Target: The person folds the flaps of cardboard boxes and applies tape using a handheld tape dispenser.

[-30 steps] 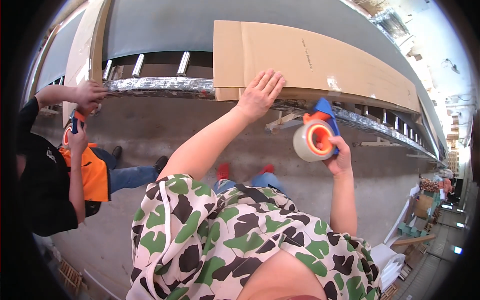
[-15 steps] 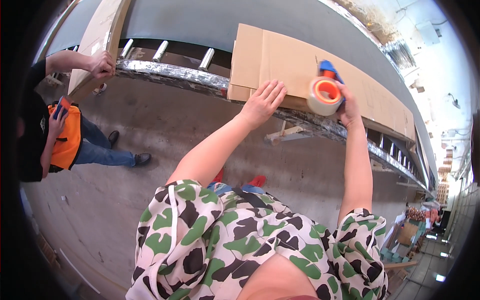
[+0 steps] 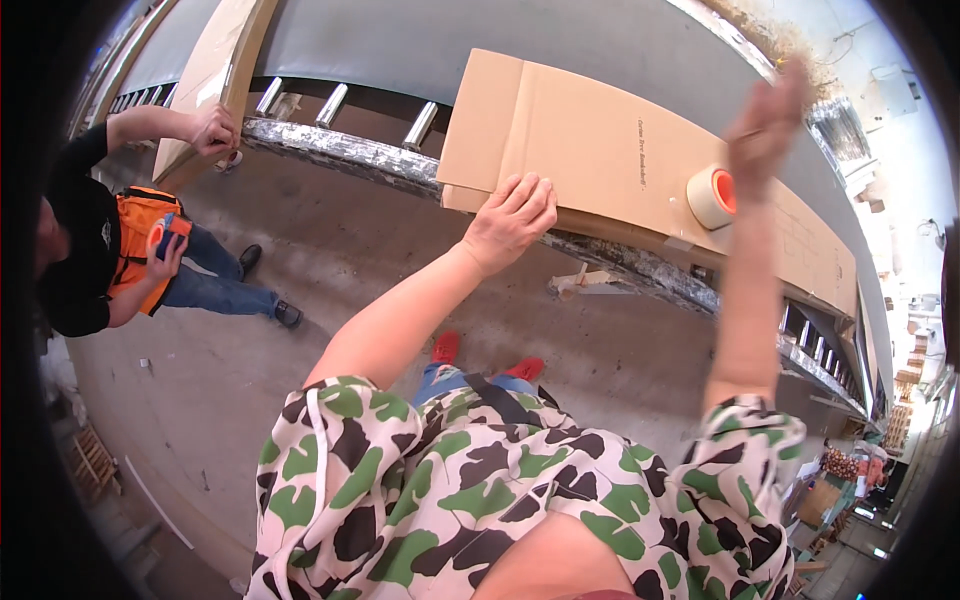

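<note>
A long, flat brown cardboard box point(image 3: 590, 135) lies on the conveyor in front of me, its left end showing a folded flap. My left hand point(image 3: 510, 222) grips its near edge, fingers bent over the top. Toward the right of the box sits a roll of clear tape point(image 3: 710, 197) with an orange core. My forearm crosses beside the roll, and any dispenser handle is hidden. My right hand point(image 3: 768, 120) is raised past the far side of the box, smeared by motion, so its fingers cannot be made out.
A roller conveyor with a worn metal rail point(image 3: 340, 150) and grey belt point(image 3: 390, 45) runs across. At left, a co-worker point(image 3: 80, 250) with an orange waist bag point(image 3: 150, 220) holds a tape dispenser point(image 3: 168, 238) and touches another carton point(image 3: 215, 70).
The tape roll has left my right hand and rests on the box. That hand has swung up and away. My left fingers, flat before, now curl over the edge.
</note>
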Motion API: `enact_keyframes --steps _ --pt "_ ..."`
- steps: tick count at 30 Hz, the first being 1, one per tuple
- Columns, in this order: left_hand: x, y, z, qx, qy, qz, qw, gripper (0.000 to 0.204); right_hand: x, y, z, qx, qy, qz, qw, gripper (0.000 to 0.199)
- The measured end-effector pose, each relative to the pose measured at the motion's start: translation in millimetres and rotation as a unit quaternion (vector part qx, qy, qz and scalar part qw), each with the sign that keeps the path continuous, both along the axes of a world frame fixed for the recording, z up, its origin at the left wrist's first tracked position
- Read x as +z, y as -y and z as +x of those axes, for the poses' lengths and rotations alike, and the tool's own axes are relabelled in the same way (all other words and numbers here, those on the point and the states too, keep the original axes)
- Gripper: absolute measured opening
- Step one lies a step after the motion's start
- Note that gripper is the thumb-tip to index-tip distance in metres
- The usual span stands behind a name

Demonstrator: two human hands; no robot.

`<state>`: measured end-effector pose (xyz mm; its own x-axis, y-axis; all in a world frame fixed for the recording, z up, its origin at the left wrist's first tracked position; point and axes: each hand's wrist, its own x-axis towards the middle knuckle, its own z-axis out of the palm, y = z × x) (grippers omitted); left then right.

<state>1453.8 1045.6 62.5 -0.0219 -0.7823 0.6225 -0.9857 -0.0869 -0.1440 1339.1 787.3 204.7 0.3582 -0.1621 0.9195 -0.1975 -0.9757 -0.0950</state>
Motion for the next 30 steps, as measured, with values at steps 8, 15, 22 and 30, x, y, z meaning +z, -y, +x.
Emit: enact_keyframes --steps 8,15,22,30 --pt "-14.3 -1.0 10.3 -0.009 0.013 -0.009 1.0 0.038 -118.5 -63.7 17.5 -0.069 -0.24 0.067 0.966 0.051" --pt "-19.2 -13.6 26.8 0.023 0.016 0.008 1.0 0.038 -49.9 11.5 -48.0 -0.19 -0.129 0.048 0.972 0.051" --pt "-14.6 -8.8 28.1 -0.003 0.015 -0.018 1.0 0.04 -72.0 99.6 -127.8 -0.163 -0.261 0.769 0.56 0.064" --pt "-25.1 -20.1 36.5 0.004 -0.025 -0.031 0.999 0.045 -27.1 -96.2 -71.6 -0.053 -0.238 0.774 0.585 0.044"
